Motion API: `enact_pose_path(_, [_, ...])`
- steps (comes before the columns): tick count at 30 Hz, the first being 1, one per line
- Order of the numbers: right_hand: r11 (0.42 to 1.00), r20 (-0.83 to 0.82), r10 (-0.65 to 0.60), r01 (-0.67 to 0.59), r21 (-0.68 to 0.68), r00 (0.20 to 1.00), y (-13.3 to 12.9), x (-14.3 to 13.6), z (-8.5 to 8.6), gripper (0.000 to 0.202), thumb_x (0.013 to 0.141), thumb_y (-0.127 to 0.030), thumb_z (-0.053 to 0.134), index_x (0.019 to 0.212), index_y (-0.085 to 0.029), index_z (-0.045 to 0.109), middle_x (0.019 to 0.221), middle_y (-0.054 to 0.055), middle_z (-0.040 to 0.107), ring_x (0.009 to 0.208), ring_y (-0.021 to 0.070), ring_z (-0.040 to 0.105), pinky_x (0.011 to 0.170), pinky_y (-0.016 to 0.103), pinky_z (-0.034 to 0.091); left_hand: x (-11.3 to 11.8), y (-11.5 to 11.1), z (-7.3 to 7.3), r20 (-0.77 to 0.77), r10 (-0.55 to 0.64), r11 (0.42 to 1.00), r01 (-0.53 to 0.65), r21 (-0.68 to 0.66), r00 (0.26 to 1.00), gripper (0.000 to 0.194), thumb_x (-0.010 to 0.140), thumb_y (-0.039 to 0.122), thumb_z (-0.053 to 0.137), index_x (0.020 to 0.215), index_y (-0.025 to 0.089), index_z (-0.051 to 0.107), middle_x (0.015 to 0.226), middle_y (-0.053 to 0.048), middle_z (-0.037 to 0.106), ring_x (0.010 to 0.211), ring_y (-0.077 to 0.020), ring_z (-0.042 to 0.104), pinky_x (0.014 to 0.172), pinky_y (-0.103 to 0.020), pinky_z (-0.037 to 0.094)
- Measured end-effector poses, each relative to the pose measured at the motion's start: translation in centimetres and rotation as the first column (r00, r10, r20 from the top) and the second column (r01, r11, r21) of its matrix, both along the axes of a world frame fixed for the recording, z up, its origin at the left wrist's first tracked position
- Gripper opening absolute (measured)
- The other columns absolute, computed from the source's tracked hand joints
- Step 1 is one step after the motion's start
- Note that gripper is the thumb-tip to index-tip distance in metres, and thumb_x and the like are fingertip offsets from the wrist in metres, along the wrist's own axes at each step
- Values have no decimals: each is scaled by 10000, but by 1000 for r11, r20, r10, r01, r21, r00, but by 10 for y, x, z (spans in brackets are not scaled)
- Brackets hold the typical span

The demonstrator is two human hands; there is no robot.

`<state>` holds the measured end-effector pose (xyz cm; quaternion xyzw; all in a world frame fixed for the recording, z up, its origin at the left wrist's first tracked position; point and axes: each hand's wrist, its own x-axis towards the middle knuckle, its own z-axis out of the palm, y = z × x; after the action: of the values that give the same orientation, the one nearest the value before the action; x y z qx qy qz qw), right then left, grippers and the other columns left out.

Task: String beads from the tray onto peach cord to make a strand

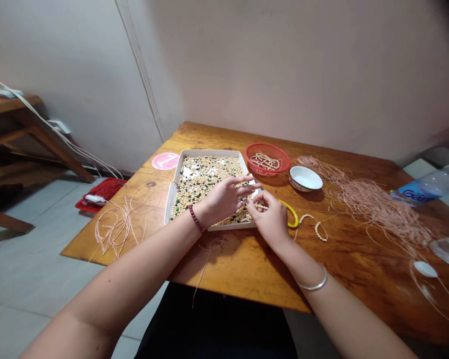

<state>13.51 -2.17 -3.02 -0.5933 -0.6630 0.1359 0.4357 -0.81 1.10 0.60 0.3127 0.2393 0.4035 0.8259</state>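
Taking the bead tray [168, 207] as the clock's center, the left hand [224, 199] is reaching over its near right part, fingers loosely spread and released, pointing toward 3 o'clock. The right hand [272, 219] is meeting it at the tray's 4 o'clock corner and is pinching a short row of beads [261, 206] between thumb and forefinger. Small beads [194, 192] — mostly cream, with black and green ones among them — are covering the tray floor, white patches showing through.

A yellow handle [295, 219] is sticking out beside the right hand, and a beaded string [317, 230] is curling just past it at 4 o'clock; whether it is joining the pinched row, one cannot tell. A red basket [267, 172] is holding more strings at 2 o'clock, a white bowl [306, 178] is sitting near 3, and a pink thread heap [381, 204] is spreading beyond it. Loose thread [121, 224] is lying at 8 o'clock, and a pink disc [165, 161] is resting at 10 — all on the wooden bench [239, 271].
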Motion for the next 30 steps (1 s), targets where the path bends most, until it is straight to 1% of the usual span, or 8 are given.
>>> enact_pose_path(3, [1000, -5, 6, -6, 1, 1000, 0, 0, -1, 163, 771, -338, 570, 689, -196, 568, 508, -55, 443, 471, 105, 425, 500, 226, 286, 0, 0, 1, 3, 9, 1000, -9, 14, 1000, 304, 804, 244, 449, 1045, 168, 617, 1060, -81, 668, 1076, -203, 542, 914, -341, 353])
enact_pose_path(6, [1000, -16, 15, -15, 6, 1000, 1, 0, -1, 152, 778, -338, 570, 777, -195, 619, 516, -51, 465, 472, 110, 427, 501, 229, 298, 0, 0, 1, 1, 3, 1000, -3, 18, 1000, 307, 796, 248, 460, 1048, 166, 616, 1055, -82, 668, 1045, -203, 555, 895, -334, 354])
enact_pose_path(10, [999, 6, 53, -53, 8, 999, 3, 1, -4, 194, 795, -329, 552, 803, -190, 687, 570, -9, 574, 497, 125, 469, 517, 239, 334, 0, 2, -1, -7, 8, 1000, -8, 28, 1000, 279, 795, 240, 477, 1021, 166, 622, 1043, -82, 670, 999, -196, 565, 859, -319, 362])
enact_pose_path(12, [997, 9, 67, -67, 22, 998, 3, 1, -5, 208, 800, -320, 551, 809, -186, 709, 644, 17, 638, 528, 132, 511, 541, 243, 365, 0, 3, -3, -6, 21, 999, -21, 30, 1000, 265, 803, 236, 474, 1011, 167, 622, 1041, -83, 669, 1011, -192, 558, 852, -311, 364])
enact_pose_path(15, [994, 3, 104, -104, 42, 995, 3, 1, -6, 217, 809, -303, 544, 824, -184, 725, 737, 37, 681, 568, 138, 546, 572, 247, 400, 0, 4, -5, -7, 35, 999, -35, 39, 999, 255, 808, 237, 470, 1001, 171, 622, 1042, -83, 668, 1042, -193, 546, 841, -304, 368])
enact_pose_path(19, [988, 9, 149, -149, 35, 989, 3, 0, -5, 218, 815, -283, 536, 835, -190, 732, 782, 46, 693, 579, 140, 553, 582, 253, 413, -1, 3, -3, -22, 33, 998, -32, 46, 999, 255, 809, 246, 472, 1005, 178, 620, 1056, -79, 665, 1067, -195, 536, 817, -292, 378])
enact_pose_path(25, [988, 8, 150, -150, 21, 989, 2, -1, -5, 214, 813, -277, 540, 847, -188, 732, 796, 52, 699, 586, 147, 566, 590, 259, 426, 0, 2, -1, -42, 44, 998, -42, 50, 998, 252, 805, 257, 484, 1004, 184, 621, 1060, -80, 665, 1088, -206, 533, 828, -302, 389])
enact_pose_path(30, [988, -27, 152, -151, 19, 988, 3, -1, -6, 231, 813, -288, 556, 933, -189, 727, 877, 54, 713, 591, 143, 579, 624, 266, 454, 0, 3, -2, -30, 28, 999, -26, 45, 999, 240, 801, 261, 494, 993, 182, 616, 1051, -78, 666, 1019, -193, 559, 794, -289, 390])
